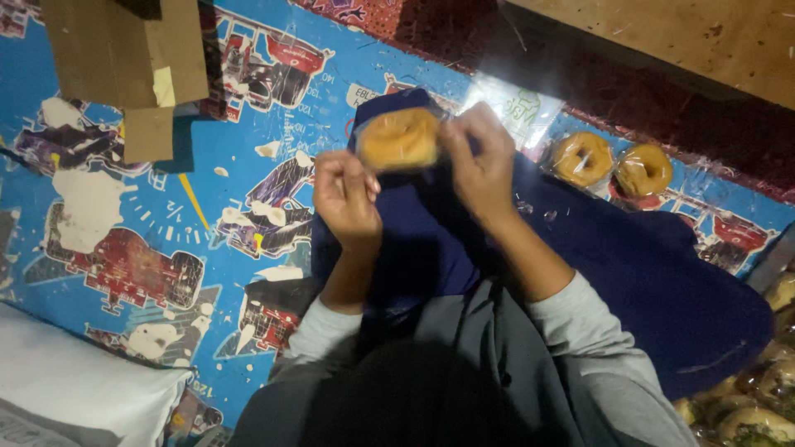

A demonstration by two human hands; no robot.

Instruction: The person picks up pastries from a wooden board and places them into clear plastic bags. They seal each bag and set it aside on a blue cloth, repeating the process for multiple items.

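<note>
Golden doughnut [400, 138] between both grips

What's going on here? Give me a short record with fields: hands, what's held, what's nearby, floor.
left hand: left hand raised, fingers curled beside the wrapped doughnut
right hand: right hand pinching the clear wrap at the doughnut's right edge
held item: wrapped doughnut, round, golden, in clear plastic
nearby: two wrapped doughnuts lying on the floor mat; cardboard box at the upper left; more packed pastries at the lower right
lap: dark blue cloth under the hands
floor: blue floor mat with cartoon prints, worn in patches
</note>
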